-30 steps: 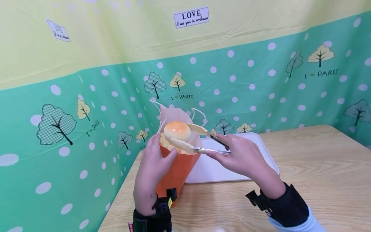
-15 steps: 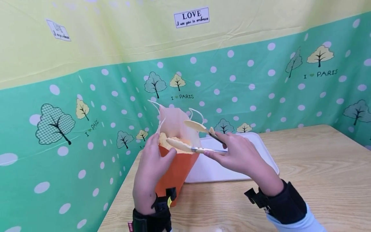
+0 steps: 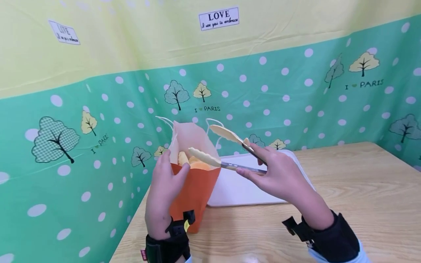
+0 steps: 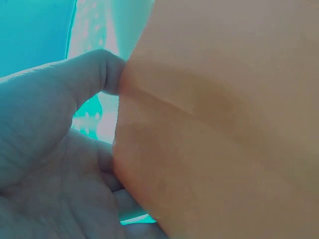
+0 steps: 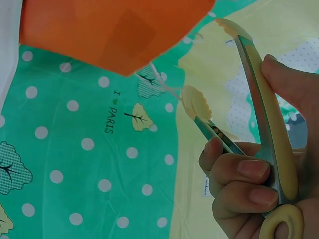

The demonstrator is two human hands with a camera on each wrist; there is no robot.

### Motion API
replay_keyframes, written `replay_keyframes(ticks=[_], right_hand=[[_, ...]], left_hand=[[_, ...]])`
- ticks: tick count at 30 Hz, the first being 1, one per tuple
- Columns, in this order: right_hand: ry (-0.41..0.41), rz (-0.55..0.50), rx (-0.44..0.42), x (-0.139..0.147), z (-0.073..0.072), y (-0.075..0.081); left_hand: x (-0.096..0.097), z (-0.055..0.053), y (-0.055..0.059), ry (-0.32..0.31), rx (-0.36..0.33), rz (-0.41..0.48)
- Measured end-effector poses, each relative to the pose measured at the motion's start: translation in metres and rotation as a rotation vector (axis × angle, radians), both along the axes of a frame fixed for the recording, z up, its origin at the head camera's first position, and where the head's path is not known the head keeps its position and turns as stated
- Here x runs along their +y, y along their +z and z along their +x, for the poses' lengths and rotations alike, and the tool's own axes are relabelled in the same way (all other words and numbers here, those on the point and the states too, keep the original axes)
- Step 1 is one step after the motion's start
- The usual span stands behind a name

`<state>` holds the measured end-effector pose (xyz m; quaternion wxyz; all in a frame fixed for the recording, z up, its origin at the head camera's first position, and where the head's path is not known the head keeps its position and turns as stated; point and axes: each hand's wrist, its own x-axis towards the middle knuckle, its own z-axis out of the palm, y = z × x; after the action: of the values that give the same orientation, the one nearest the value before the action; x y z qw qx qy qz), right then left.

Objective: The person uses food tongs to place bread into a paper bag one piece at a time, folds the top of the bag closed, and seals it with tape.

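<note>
My left hand holds the left side of an orange paper bag, thumb on the near face. In the left wrist view its thumb and fingers lie on either side of the bag's edge. White string handles rise above the bag's open mouth. Inside sit bread pieces, among them a golden bun, partly hidden by the rim. My right hand grips metal tongs with cream tips, spread apart over the bag's mouth with nothing between them. The right wrist view shows fingers wrapped round the tongs.
A white tray lies on the wooden table behind and right of the bag. A green and yellow printed curtain hangs behind and on the left side of the table.
The glazed bun that the tongs held over the bag has dropped in among the other bread. The tongs have spread and risen slightly. Bag and left hand have shifted a little left.
</note>
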<state>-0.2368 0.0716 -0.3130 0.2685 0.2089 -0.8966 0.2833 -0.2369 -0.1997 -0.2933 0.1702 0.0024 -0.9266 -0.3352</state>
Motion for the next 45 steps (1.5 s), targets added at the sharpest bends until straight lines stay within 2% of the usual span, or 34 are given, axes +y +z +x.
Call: replay_keyframes(ticks=[7,10,12,14,16,18,19,21,23,25,31,33,35,37,40,43,45], right_hand=[[-0.010,-0.024,-0.007,0.010,0.011,0.010],[-0.026,-0.025,-0.010,0.015,0.013,0.013],[-0.034,-0.030,-0.001,0.019,0.014,0.014],[-0.044,-0.032,0.003,0.023,0.014,0.015],[-0.050,-0.035,0.003,0.027,0.014,0.016],[-0.052,-0.041,0.004,0.030,0.014,0.017],[-0.054,-0.042,0.004,0.032,0.014,0.017],[-0.060,-0.043,0.003,0.035,0.014,0.018],[-0.068,-0.041,0.002,0.037,0.014,0.019],[-0.075,-0.037,-0.007,0.039,0.014,0.020],[-0.102,-0.047,-0.032,0.044,0.015,0.022],[-0.118,-0.062,-0.039,0.046,0.015,0.022],[-0.134,-0.068,-0.042,0.049,0.015,0.021],[-0.144,-0.062,-0.064,0.053,0.015,0.021],[-0.168,-0.039,-0.161,0.061,0.012,0.021],[-0.184,-0.001,-0.295,0.077,0.007,0.019],[-0.192,0.018,-0.381,0.093,0.000,0.012]], left_hand=[[-0.024,-0.003,-0.002,0.060,0.020,0.078],[-0.031,-0.002,-0.003,0.106,0.060,0.091],[-0.034,-0.002,-0.004,0.155,0.139,0.089],[-0.037,-0.002,-0.005,0.177,0.276,0.075],[-0.040,-0.001,-0.006,0.143,0.405,0.045],[-0.043,-0.001,-0.007,0.059,0.468,-0.020],[-0.044,-0.001,-0.007,0.006,0.470,-0.055],[-0.045,-0.001,-0.009,-0.076,0.425,-0.110],[-0.045,-0.002,-0.010,-0.105,0.383,-0.154],[-0.045,-0.004,-0.011,-0.081,0.378,-0.182],[-0.046,-0.010,-0.013,0.048,0.445,-0.179],[-0.048,-0.009,-0.013,0.088,0.436,-0.173],[-0.049,-0.007,-0.013,0.115,0.394,-0.168],[-0.050,-0.004,-0.012,0.124,0.344,-0.165],[-0.050,0.002,-0.010,0.111,0.279,-0.164],[-0.048,0.005,-0.008,0.079,0.281,-0.164],[-0.045,0.007,-0.006,0.052,0.324,-0.164]])
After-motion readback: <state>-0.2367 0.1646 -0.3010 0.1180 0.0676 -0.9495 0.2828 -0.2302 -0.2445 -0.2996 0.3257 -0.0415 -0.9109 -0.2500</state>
